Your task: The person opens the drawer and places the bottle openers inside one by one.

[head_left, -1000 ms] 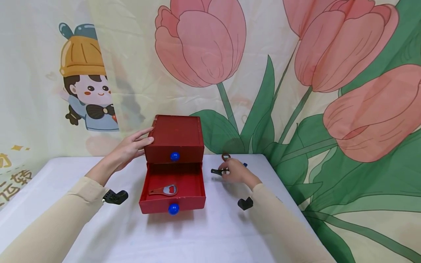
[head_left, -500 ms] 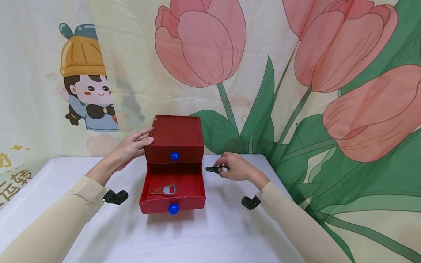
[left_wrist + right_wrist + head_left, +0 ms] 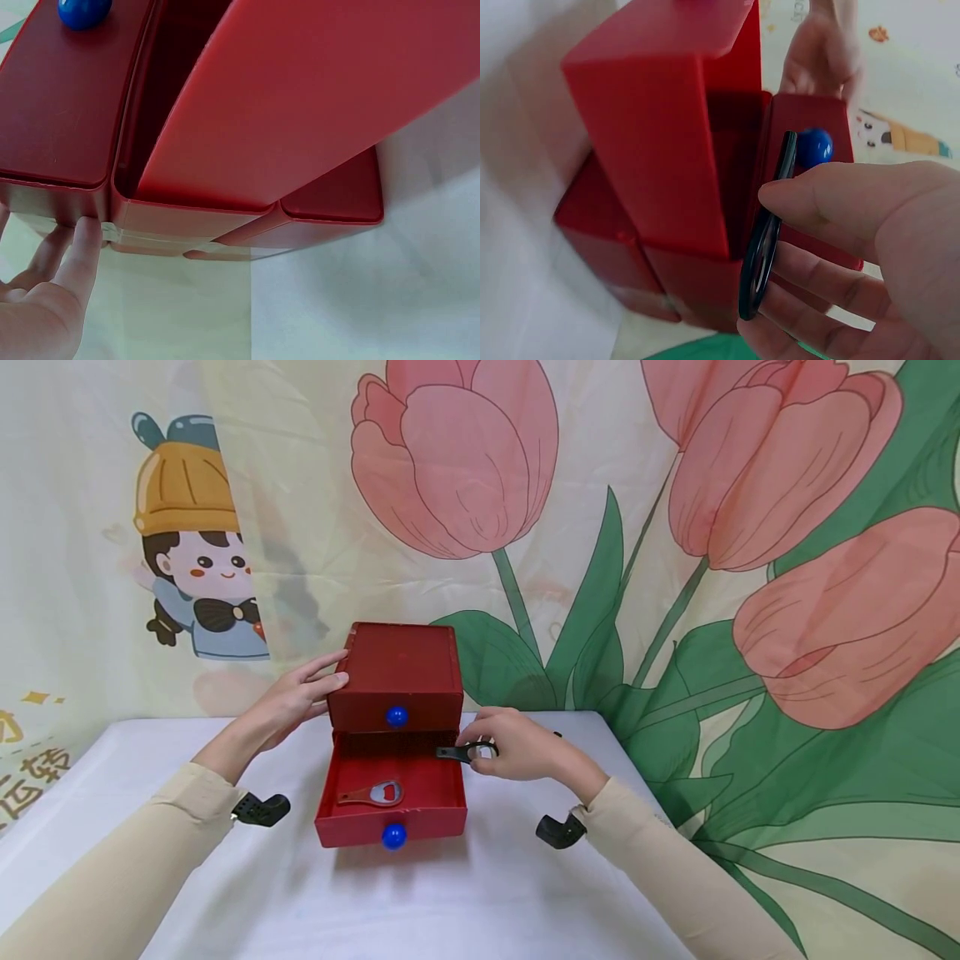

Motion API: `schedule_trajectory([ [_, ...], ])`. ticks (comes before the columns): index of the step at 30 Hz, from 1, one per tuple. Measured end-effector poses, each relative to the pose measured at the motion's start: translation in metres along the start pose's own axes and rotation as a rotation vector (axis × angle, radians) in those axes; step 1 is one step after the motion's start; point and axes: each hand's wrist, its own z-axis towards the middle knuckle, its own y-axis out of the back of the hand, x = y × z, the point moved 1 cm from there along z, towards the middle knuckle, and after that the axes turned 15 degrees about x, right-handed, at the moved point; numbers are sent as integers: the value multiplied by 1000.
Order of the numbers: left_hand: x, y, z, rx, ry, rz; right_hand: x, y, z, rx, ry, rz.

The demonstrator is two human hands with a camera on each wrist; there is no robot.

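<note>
Head view: the left hand (image 3: 288, 702) lies with fingers extended against the left side of a red cabinet (image 3: 403, 660); some fingertips are hidden. The right hand (image 3: 521, 745) pinches a black tool (image 3: 452, 753) by its ring end, partly covered by the fingers. The tool's tip overlaps the right rear edge of the pulled-out drawer (image 3: 390, 827); its height above that edge I cannot determine. Inside the drawer lies a brown-handled bottle opener (image 3: 356, 797). A small dark object (image 3: 557, 734) beyond the right wrist is mostly concealed and unidentifiable.

Left wrist view: fingers touch the cabinet's side; the hand is cut off at the left edge. The upper blue knob (image 3: 82, 11) is cropped at the top. A lowest section (image 3: 337, 187) shows beneath the drawer, whose interior is largely concealed.

Right wrist view: thumb and fingers grip the tool, seen nearly edge-on, its ring foreshortened. The left hand beyond is blurred, fingertips behind the cabinet.
</note>
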Motion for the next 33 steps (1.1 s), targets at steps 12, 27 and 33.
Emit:
schedule_trajectory([
  [12,3,1,-2,-1,-5,-12,26,-17,31,14,63,-21],
  [27,1,-1,1,0,-3,-11,21,-39,60,102,22,-24],
  [33,2,0,1,-6,0,1,24,-43,66,112,-10,-66],
])
